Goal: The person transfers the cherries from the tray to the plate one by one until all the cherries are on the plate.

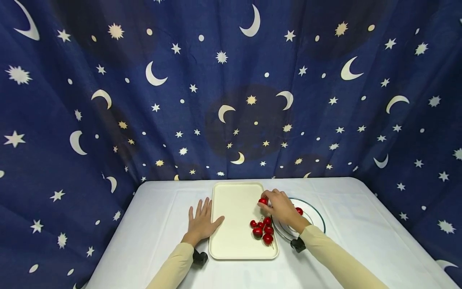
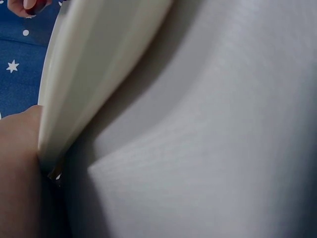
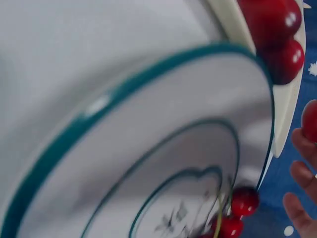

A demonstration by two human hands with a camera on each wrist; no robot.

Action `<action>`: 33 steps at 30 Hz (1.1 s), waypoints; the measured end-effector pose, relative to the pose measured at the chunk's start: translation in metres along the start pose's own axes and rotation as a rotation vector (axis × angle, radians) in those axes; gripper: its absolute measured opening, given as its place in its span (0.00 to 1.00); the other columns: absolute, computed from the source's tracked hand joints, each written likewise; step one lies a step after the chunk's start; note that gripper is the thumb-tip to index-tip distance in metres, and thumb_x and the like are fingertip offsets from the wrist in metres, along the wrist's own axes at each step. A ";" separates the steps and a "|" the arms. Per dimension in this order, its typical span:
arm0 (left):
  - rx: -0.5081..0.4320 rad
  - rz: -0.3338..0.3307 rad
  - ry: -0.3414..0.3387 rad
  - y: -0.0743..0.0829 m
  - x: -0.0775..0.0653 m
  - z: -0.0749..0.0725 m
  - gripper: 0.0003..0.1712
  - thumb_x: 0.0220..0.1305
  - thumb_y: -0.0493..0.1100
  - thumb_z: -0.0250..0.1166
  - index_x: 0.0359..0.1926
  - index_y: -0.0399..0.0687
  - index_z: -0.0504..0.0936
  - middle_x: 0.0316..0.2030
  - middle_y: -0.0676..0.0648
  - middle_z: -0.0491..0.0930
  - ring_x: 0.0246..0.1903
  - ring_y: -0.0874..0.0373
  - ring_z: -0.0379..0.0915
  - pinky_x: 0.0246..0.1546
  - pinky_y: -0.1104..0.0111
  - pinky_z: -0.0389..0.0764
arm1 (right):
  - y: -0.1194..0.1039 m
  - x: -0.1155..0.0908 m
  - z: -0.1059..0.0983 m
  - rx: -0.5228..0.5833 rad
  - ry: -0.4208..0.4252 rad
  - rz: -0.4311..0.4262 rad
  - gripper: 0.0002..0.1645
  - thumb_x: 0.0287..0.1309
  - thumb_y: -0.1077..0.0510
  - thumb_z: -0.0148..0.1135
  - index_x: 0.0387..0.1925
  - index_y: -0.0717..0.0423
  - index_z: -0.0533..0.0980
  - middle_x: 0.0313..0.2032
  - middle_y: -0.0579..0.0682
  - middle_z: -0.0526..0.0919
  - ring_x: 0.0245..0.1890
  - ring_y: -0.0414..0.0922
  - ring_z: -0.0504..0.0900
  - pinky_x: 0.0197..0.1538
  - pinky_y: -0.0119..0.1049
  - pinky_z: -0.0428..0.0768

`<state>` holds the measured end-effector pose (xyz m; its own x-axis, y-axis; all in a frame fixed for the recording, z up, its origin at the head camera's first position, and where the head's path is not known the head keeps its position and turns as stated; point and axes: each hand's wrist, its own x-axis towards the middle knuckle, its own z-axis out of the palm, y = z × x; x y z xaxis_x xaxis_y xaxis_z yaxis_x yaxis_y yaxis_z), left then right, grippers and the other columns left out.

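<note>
My left hand (image 1: 202, 223) lies flat with fingers spread beside the cream tray (image 1: 231, 241), its thumb over the left rim. In the left wrist view, the tray's side wall (image 2: 99, 69) rises close by. Over the tray's right edge, my right hand (image 1: 282, 207) pinches a red cherry (image 1: 262, 201) between thumb and fingers. The right wrist view also shows this cherry (image 3: 310, 121) at the fingertips. Several cherries (image 1: 257, 233), some with stems, lie together at the tray's lower right. A white plate (image 1: 317, 218) with a teal rim holds more cherries (image 3: 244, 201), partly hidden by my right hand and forearm.
Both tray and plate stand on a table with a white cloth (image 1: 346, 241). The plate is close against the tray's right side. A dark blue curtain (image 1: 202, 120) with moons and stars hangs behind the table and along its sides.
</note>
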<state>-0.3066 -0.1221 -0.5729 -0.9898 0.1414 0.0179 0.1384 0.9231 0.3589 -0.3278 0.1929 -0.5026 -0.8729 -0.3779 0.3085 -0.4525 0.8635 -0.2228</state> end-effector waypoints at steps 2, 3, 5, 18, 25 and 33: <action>0.005 -0.001 0.001 0.000 0.000 0.000 0.56 0.69 0.78 0.44 0.83 0.48 0.46 0.84 0.47 0.41 0.85 0.45 0.32 0.81 0.39 0.32 | 0.006 -0.002 -0.005 -0.010 0.016 0.021 0.17 0.65 0.43 0.68 0.44 0.50 0.81 0.33 0.42 0.86 0.36 0.42 0.77 0.44 0.42 0.73; -0.001 0.002 0.005 -0.001 0.000 0.000 0.56 0.69 0.78 0.44 0.83 0.48 0.47 0.84 0.47 0.42 0.85 0.45 0.33 0.80 0.39 0.32 | 0.008 -0.004 -0.007 -0.015 0.025 0.025 0.16 0.65 0.44 0.68 0.44 0.51 0.81 0.33 0.42 0.86 0.36 0.42 0.77 0.43 0.42 0.73; -0.010 0.004 0.011 -0.001 0.000 0.001 0.56 0.69 0.78 0.44 0.83 0.48 0.48 0.84 0.47 0.43 0.84 0.44 0.33 0.80 0.39 0.32 | 0.013 -0.008 -0.010 -0.032 0.051 0.029 0.16 0.65 0.45 0.69 0.44 0.51 0.81 0.34 0.43 0.87 0.36 0.43 0.77 0.43 0.43 0.73; -0.028 0.007 0.032 0.003 -0.004 -0.002 0.54 0.70 0.76 0.46 0.82 0.46 0.50 0.84 0.45 0.45 0.84 0.43 0.35 0.80 0.38 0.33 | 0.047 -0.030 -0.015 -0.102 0.120 0.085 0.20 0.60 0.52 0.72 0.49 0.58 0.81 0.43 0.57 0.86 0.44 0.55 0.81 0.42 0.52 0.78; -0.025 -0.003 0.018 0.005 -0.005 -0.003 0.54 0.70 0.76 0.46 0.83 0.46 0.49 0.84 0.46 0.44 0.84 0.44 0.34 0.80 0.39 0.32 | 0.049 -0.034 -0.010 -0.108 0.050 0.161 0.20 0.62 0.51 0.71 0.48 0.61 0.80 0.43 0.58 0.86 0.45 0.55 0.81 0.46 0.54 0.78; -0.023 -0.007 0.013 0.005 -0.003 -0.004 0.54 0.70 0.76 0.46 0.83 0.46 0.48 0.84 0.46 0.43 0.84 0.43 0.34 0.80 0.38 0.32 | 0.050 -0.035 -0.011 -0.097 0.044 0.178 0.18 0.64 0.52 0.68 0.48 0.61 0.80 0.45 0.59 0.86 0.47 0.58 0.80 0.46 0.54 0.78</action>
<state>-0.3030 -0.1193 -0.5678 -0.9911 0.1304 0.0272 0.1309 0.9154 0.3806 -0.3180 0.2524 -0.5143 -0.9278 -0.2039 0.3125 -0.2707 0.9442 -0.1875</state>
